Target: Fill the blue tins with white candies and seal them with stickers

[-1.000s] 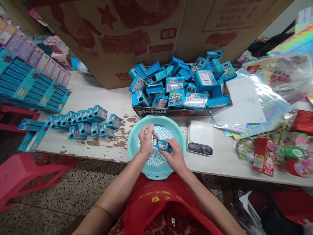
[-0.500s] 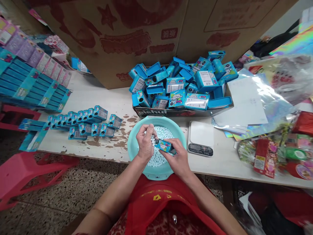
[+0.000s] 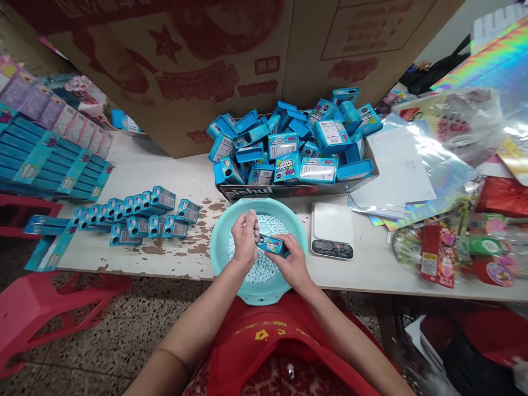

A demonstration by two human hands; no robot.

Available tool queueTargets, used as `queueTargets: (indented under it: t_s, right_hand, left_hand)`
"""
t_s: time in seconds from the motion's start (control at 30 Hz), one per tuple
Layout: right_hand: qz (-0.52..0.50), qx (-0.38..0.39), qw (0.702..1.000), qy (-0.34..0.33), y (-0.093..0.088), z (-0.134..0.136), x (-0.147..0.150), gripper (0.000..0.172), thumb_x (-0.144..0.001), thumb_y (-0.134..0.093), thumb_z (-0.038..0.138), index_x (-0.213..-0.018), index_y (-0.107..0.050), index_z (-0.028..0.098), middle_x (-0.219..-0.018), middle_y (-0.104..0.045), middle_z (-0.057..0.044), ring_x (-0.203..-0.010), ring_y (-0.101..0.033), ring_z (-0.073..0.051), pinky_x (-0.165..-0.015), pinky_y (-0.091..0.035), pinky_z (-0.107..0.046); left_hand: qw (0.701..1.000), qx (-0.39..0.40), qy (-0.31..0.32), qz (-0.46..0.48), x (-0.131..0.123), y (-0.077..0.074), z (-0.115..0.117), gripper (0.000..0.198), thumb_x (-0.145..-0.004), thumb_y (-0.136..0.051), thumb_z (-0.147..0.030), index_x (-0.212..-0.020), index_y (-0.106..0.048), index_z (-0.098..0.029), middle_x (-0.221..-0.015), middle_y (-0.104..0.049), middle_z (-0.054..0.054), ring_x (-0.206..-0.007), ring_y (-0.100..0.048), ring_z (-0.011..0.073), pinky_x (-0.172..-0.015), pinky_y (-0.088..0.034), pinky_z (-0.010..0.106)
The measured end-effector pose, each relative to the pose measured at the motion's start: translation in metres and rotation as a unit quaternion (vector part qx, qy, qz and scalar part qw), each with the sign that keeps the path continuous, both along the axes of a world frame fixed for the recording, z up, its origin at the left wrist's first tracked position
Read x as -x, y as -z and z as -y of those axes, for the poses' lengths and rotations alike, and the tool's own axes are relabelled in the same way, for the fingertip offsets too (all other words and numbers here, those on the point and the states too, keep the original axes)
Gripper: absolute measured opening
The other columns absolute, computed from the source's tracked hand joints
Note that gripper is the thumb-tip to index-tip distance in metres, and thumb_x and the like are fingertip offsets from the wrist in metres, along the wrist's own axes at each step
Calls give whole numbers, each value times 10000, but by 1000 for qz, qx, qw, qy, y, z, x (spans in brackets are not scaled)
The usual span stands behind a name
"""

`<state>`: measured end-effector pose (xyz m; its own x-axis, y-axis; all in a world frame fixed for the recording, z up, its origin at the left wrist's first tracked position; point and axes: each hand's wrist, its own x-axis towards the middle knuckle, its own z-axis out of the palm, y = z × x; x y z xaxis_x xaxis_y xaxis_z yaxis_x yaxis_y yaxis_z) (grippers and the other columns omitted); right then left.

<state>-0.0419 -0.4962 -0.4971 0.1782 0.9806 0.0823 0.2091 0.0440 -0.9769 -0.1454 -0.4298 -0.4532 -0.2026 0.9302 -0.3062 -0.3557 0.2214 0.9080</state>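
Blue box (image 3: 270,244) sits clamped in your right hand (image 3: 296,264), its long axis pointing toward your left hand (image 3: 246,237), curled together beside its far end, contents unclear.

The scuffed table (image 3: 136,165) bears blue boxes (image 3: 163,198), a carton (image 3: 289,191), a scale (image 3: 332,223) and an overhanging basin (image 3: 220,247)

Candies (image 3: 260,272) in basin (image 3: 218,245), scale (image 3: 332,223) right

There are two hands (image 3: 246,239) (image 3: 294,264), one held tin (image 3: 270,245), one basin (image 3: 220,250), one scale (image 3: 332,224) right, one large carton (image 3: 231,49) far.
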Motion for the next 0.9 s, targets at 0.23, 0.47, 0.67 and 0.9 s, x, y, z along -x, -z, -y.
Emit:
queueTargets:
  t_s: [0.23,0.47,0.67,0.9]
  right_hand:
    - [-67,17,998,7,11,1,-3,332,-669,-750,327,-971,-659,226,-954,-632,-42,-916,-608,-211,-844,-486,-373]
    - [-76,29,997,5,4,-3,-9,321,-659,-764,325,-951,-673,228,-933,-632,-38,-917,-609,-218,-848,-491,-386]
    - [-132,22,989,57,6,16,-61,363,-658,-778,347,-984,-665,232,-1011,-635,-50,-941,-620,-221,-837,-515,-377]
    - [-99,26,964,245,31,1,-134,446,-636,-776,374,-1020,-634,198,-986,-621,-47,-914,-610,-207,-836,-509,-394]
  left_hand:
    - [999,-19,19,-28,-1,-1,5,412,-714,-673,-527,-649,-474,-172,-525,-433,-56,-414,-367,37,-375,-280,162]
    - [1000,-23,14,-12,-3,2,-2,424,-727,-653,-542,-649,-432,-189,-479,-298,-87,-384,-254,40,-361,-211,167]
    - [893,2,209,-399,36,28,0,262,-724,-657,-454,-774,-579,-209,-846,-617,52,-817,-588,200,-669,-478,295]
    - [740,-276,171,-588,-11,7,-65,298,-835,-523,-237,-1127,-581,-221,-1191,-591,118,-1167,-507,270,-1018,-380,421]
